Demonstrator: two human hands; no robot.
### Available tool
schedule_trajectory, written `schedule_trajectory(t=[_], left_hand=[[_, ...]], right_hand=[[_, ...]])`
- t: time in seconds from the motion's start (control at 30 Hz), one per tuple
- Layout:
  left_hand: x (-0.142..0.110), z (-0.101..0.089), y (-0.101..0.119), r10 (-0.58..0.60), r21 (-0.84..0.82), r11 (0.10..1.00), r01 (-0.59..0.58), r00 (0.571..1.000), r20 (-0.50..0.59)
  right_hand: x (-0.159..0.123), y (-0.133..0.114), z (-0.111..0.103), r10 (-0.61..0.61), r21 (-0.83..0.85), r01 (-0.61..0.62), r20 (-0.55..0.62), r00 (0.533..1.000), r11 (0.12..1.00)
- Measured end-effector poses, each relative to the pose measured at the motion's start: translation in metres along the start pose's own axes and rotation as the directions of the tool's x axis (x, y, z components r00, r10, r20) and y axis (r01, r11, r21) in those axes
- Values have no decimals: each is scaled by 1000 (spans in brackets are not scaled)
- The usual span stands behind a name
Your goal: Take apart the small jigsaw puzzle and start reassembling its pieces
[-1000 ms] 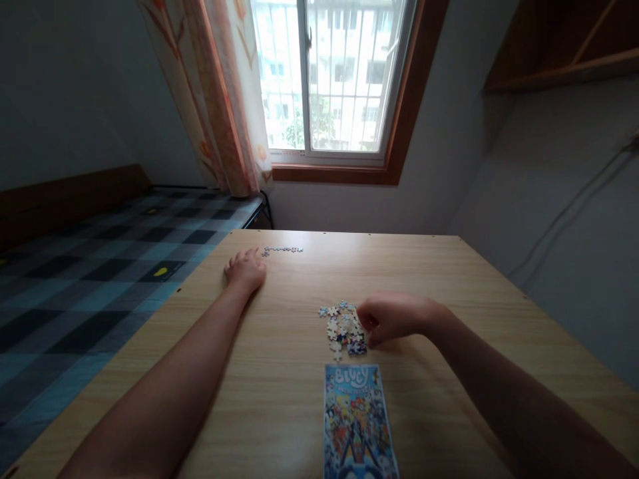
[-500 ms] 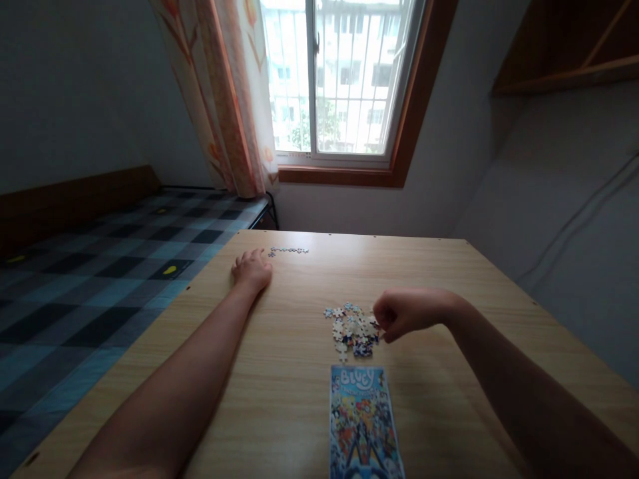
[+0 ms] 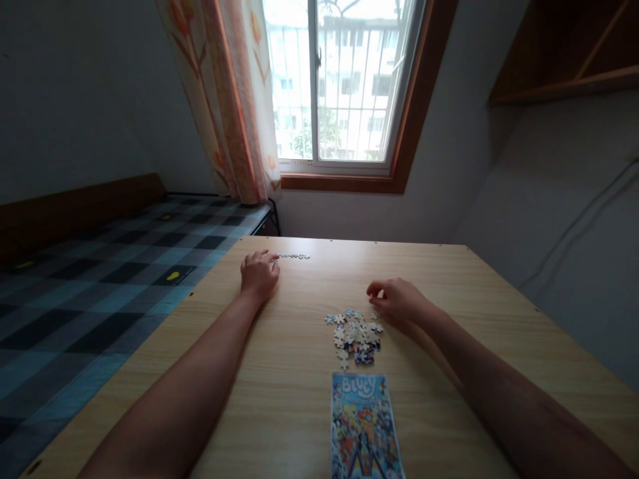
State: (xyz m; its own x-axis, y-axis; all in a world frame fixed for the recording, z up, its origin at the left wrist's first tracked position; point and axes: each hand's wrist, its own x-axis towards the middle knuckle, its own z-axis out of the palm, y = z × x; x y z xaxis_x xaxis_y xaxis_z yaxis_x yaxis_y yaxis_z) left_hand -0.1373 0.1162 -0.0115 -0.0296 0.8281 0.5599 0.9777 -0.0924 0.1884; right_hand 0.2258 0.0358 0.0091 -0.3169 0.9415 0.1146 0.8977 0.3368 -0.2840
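My left hand (image 3: 258, 273) lies flat on the wooden table (image 3: 449, 279) with its fingers stretched out. Its fingertips touch the left end of a short row of joined puzzle pieces (image 3: 295, 256). My right hand (image 3: 398, 299) hovers at the far right edge of a loose pile of puzzle pieces (image 3: 355, 332). Its thumb and forefinger are pinched together, and whatever is between them is too small to make out. A colourful picture card (image 3: 366, 426) with cartoon figures lies flat just in front of the pile, near me.
A bed with a checked blue and black cover (image 3: 100, 279) runs along the table's left side. Behind the table are a window (image 3: 344, 80) with a curtain (image 3: 234, 100). A wooden shelf (image 3: 564, 53) hangs at the upper right, and a grey wall closes the right side.
My right hand has risen out of the pile and moved a little away from me, its fingers still pinched. My left hand has slid right until it touches the joined row.
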Motion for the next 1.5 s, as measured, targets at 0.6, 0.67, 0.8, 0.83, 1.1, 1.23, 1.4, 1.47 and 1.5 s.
schedule_trajectory(t=[0.6, 0.67, 0.8, 0.83, 1.1, 1.23, 1.4, 1.47, 1.5], left_hand=[[-13, -28, 59, 527, -171, 849, -499, 811, 252], [-20, -31, 75, 607, -252, 795, -552, 738, 295], [-39, -30, 105, 768, -388, 637, -666, 589, 251], [-44, -29, 109, 791, -403, 609, -684, 559, 247], [-60, -34, 119, 804, -473, 588, -656, 542, 246], [-56, -35, 117, 725, -310, 689, -656, 611, 318], [-41, -24, 94, 397, 13, 892, -451, 799, 451], [-33, -19, 79, 248, 109, 939, -327, 860, 447], [-29, -17, 71, 194, 146, 948, -283, 877, 439]], right_hand=[[8, 21, 43, -329, 82, 346, -170, 929, 935], [9, 22, 46, -296, 163, 336, -227, 928, 927], [11, 32, 48, -164, 277, 270, -350, 922, 922], [11, 34, 48, -134, 294, 252, -369, 920, 922], [10, 33, 48, -87, 322, 222, -383, 919, 920], [8, 32, 47, -134, 296, 263, -392, 910, 918], [6, 31, 47, -127, 300, 268, -415, 901, 916], [5, 31, 46, -120, 302, 260, -413, 903, 917], [5, 31, 46, -116, 305, 255, -409, 905, 917]])
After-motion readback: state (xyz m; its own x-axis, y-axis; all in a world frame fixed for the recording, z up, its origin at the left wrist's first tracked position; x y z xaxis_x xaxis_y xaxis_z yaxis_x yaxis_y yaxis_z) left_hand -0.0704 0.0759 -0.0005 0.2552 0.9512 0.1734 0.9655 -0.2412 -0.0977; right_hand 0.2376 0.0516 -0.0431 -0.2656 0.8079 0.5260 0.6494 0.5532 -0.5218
